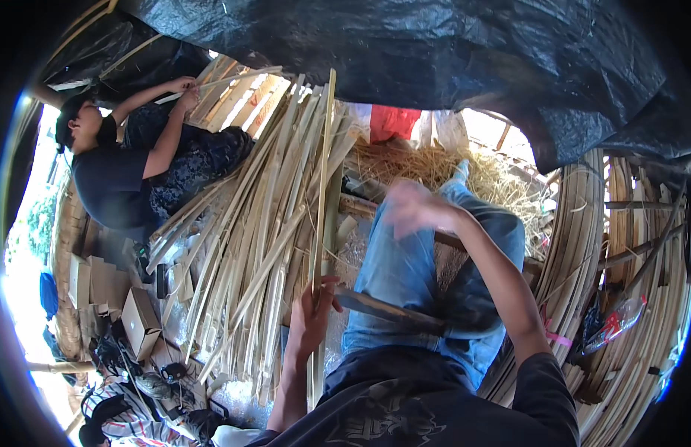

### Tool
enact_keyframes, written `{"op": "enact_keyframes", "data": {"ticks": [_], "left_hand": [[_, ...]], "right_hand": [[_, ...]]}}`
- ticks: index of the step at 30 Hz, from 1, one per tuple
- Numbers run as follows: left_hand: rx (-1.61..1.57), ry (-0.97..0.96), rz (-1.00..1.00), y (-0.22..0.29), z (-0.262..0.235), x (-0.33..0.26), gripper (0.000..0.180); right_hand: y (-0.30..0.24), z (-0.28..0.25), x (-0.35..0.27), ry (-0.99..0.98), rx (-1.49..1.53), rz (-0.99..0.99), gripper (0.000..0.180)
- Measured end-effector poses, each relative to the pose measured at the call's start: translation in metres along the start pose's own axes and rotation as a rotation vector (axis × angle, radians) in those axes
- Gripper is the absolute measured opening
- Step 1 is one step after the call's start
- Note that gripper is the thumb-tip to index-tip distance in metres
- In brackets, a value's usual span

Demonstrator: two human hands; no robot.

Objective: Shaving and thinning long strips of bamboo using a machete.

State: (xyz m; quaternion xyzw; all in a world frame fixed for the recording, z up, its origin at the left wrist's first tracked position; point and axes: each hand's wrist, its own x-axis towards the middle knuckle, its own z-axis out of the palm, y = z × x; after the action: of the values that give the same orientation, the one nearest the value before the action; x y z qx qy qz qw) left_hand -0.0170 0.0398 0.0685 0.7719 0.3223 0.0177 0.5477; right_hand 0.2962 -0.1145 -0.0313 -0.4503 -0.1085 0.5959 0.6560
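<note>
**A:** Bamboo, split, pale yellow-green, flat and long. What's my left hand (pixel 313 316) on?

**B:** You tell me, it's yours.

**A:** Fine. My left hand is closed around one upright bamboo strip (pixel 321 208), fingers curled round it near its lower part. The strip runs straight up past the pile of bamboo slats (pixel 248 246) fanned out on the ground to my left. A dark knife blade (pixel 386 311) lies across my lap, its tip just beside that hand, over my blue jeans (pixel 405 276).

**B:** Right hand?

**A:** My right hand (pixel 414 206) is raised over my knee, motion-blurred. Looks loosely spread, holding nothing I can make out, but I can't tell for sure.

**B:** Counts?

**A:** One strip in hand, one blade. Slats in the pile: too many and overlapping, can't count. One other person (pixel 129 167) at the far left in dark clothes, both their hands on a slat of their own.

**B:** Rest?

**A:** Black plastic sheet (pixel 405 52) overhead, glossy and wrinkled. Dry straw (pixel 435 167) beyond my knee. Coiled bamboo strips (pixel 584 246) curved in a stack on my right. Small cardboard boxes (pixel 140 320) at lower left.
</note>
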Motion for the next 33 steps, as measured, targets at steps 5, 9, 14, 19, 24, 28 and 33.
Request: {"op": "enact_keyframes", "data": {"ticks": [5,9,14,19,24,28,33], "left_hand": [[0.003,-0.008,-0.008,-0.010,0.004,-0.001,0.029],[0.048,-0.034,-0.085,-0.014,0.003,-0.001,0.028],[0.080,-0.068,-0.084,-0.020,0.021,0.012,0.026],[0.117,-0.199,-0.036,-0.011,0.033,0.017,0.027],[0.062,-0.334,-0.109,-0.014,0.027,0.022,0.034],[-0.269,-0.383,-0.278,-0.005,0.026,0.016,0.042],[-0.378,-0.267,-0.182,-0.017,0.034,0.015,0.038]], "right_hand": [[-0.021,-0.053,-0.020,1.244,-1.077,-0.730,0.046],[-0.005,0.000,-0.080,0.184,-0.790,-0.338,0.036],[0.038,0.041,-0.169,0.222,-1.118,-0.306,0.035],[0.071,0.077,-0.209,0.348,-0.893,-0.134,0.033],[0.103,0.119,-0.196,0.548,-1.406,-0.199,0.055],[0.107,0.118,-0.193,0.536,-1.392,-0.232,0.054],[0.111,0.107,-0.192,0.516,-1.348,-0.262,0.047]]}}
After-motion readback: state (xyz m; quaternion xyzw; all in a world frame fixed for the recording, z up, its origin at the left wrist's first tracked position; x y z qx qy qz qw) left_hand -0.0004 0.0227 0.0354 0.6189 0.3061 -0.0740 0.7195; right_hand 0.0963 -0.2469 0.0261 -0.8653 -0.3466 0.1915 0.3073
